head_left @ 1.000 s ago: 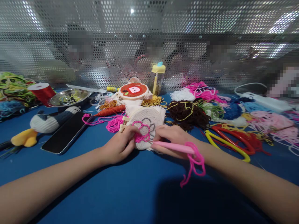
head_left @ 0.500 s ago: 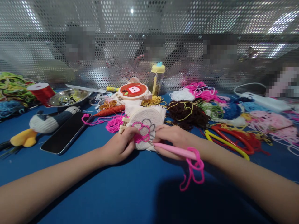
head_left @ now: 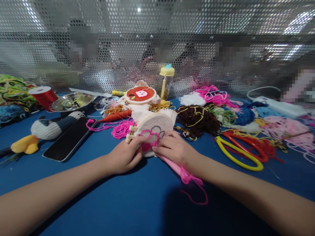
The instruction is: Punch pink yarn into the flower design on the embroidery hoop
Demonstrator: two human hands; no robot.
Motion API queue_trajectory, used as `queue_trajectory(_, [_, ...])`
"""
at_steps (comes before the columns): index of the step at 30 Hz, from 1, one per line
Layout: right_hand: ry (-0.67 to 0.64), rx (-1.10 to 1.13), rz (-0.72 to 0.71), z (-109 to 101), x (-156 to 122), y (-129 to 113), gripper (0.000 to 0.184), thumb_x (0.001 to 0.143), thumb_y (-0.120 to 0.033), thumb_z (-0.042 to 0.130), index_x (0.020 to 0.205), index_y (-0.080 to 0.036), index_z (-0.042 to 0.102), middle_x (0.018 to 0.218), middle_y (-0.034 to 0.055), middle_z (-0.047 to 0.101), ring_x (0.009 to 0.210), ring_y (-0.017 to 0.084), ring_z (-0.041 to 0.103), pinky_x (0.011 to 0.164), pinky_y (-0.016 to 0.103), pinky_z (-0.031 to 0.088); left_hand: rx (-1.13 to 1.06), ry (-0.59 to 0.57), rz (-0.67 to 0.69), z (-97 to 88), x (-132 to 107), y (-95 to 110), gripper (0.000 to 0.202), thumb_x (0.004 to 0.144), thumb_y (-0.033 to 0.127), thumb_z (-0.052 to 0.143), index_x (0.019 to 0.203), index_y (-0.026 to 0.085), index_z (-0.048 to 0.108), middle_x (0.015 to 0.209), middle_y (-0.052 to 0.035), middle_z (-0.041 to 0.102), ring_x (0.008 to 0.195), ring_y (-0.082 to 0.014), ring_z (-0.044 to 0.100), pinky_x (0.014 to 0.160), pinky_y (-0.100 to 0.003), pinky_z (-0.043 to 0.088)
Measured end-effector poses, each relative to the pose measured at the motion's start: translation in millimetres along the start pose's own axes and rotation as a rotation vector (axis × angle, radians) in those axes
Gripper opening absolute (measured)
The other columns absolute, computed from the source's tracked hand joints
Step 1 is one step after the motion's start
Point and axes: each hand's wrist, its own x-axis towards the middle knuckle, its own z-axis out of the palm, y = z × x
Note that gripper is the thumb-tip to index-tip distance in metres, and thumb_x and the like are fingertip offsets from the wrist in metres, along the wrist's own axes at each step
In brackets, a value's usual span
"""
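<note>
A small embroidery hoop (head_left: 157, 126) with pale cloth and a pink flower outline stands tilted on the blue table (head_left: 137, 200). My left hand (head_left: 126, 154) is closed round the hoop's left edge. My right hand (head_left: 173, 149) is closed round a pink punch needle (head_left: 176, 167), its tip at the pink stitches. Pink yarn (head_left: 194, 185) trails from the needle's rear end over the table.
A black phone (head_left: 70, 139) and a knitted penguin toy (head_left: 46, 129) lie at left, a metal bowl (head_left: 72, 102) and red spool (head_left: 43, 95) behind. A finished apple hoop (head_left: 140, 95), yellow-lidded bottle (head_left: 166, 82), yarn heaps (head_left: 199, 119) and red and yellow loops (head_left: 242, 150) fill the right. Mesh screen (head_left: 157, 39) behind, people beyond.
My right hand has swung left over the hoop, turning the needle so its rear points down-right. The yarn tail dropped lower. The hoop tilted slightly back.
</note>
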Motion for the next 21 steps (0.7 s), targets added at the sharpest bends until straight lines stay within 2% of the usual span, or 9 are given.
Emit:
queue_trajectory(3, [0.052, 0.026, -0.009, 3, 1, 0, 0.017, 0.081, -0.011, 0.04, 0.075, -0.013, 0.056, 0.069, 0.0037, 0.056, 0.069, 0.013, 0.046, 0.075, 0.032, 0.034, -0.007, 0.002, -0.001, -0.4, 0, 0, 0.026, 0.074, 0.009, 0.035, 0.1, 0.016, 0.035, 0.07, -0.0027, 0.05, 0.061, -0.0145, 0.046, 0.053, -0.026, 0.041])
queue_trajectory(5, [0.143, 0.069, -0.017, 6, 2, 1, 0.016, 0.079, -0.013, 0.042, 0.068, -0.014, 0.053, 0.062, 0.0016, 0.054, 0.064, 0.012, 0.046, 0.075, 0.031, 0.036, -0.01, 0.002, -0.016, -0.5, 1, 0, 0.026, 0.075, 0.009, 0.036, 0.1, 0.016, 0.035, 0.073, -0.0034, 0.051, 0.063, -0.0147, 0.047, 0.055, -0.027, 0.042])
queue_trajectory(8, [0.256, 0.192, 0.048, 4, 4, 1, 0.015, 0.076, -0.014, 0.043, 0.062, -0.016, 0.049, 0.055, -0.001, 0.051, 0.057, 0.01, 0.044, 0.071, 0.029, 0.04, -0.048, -0.01, -0.077, 0.2, 1, -1, 0.025, 0.075, 0.01, 0.036, 0.1, 0.016, 0.036, 0.078, -0.0043, 0.051, 0.068, -0.0149, 0.047, 0.06, -0.028, 0.042])
queue_trajectory(11, [0.247, 0.338, 0.156, -3, 4, -1, 0.009, 0.072, -0.014, 0.043, 0.065, -0.016, 0.049, 0.058, -0.0002, 0.052, 0.062, 0.011, 0.047, 0.068, 0.026, 0.042, -0.115, -0.048, -0.151, 0.8, 2, -2, 0.024, 0.076, 0.01, 0.035, 0.099, 0.016, 0.036, 0.075, -0.0035, 0.05, 0.067, -0.0147, 0.046, 0.059, -0.027, 0.041])
queue_trajectory(16, [0.213, 0.397, 0.324, -10, -1, -1, 0.007, 0.071, -0.015, 0.045, 0.065, -0.017, 0.048, 0.063, 0.0003, 0.056, 0.068, 0.011, 0.054, 0.062, 0.021, 0.041, -0.188, -0.066, -0.214, -0.2, 3, -2, 0.025, 0.077, 0.009, 0.034, 0.1, 0.015, 0.034, 0.07, -0.0012, 0.049, 0.066, -0.0147, 0.046, 0.061, -0.028, 0.04])
queue_trajectory(21, [0.202, 0.448, 0.394, -11, -3, 0, 0.008, 0.07, -0.014, 0.046, 0.063, -0.017, 0.047, 0.06, -0.0006, 0.056, 0.072, 0.013, 0.056, 0.061, 0.021, 0.04, -0.215, -0.063, -0.219, -0.1, 4, -2, 0.023, 0.077, 0.007, 0.034, 0.098, 0.016, 0.035, 0.074, -0.0016, 0.051, 0.066, -0.0135, 0.048, 0.062, -0.027, 0.04])
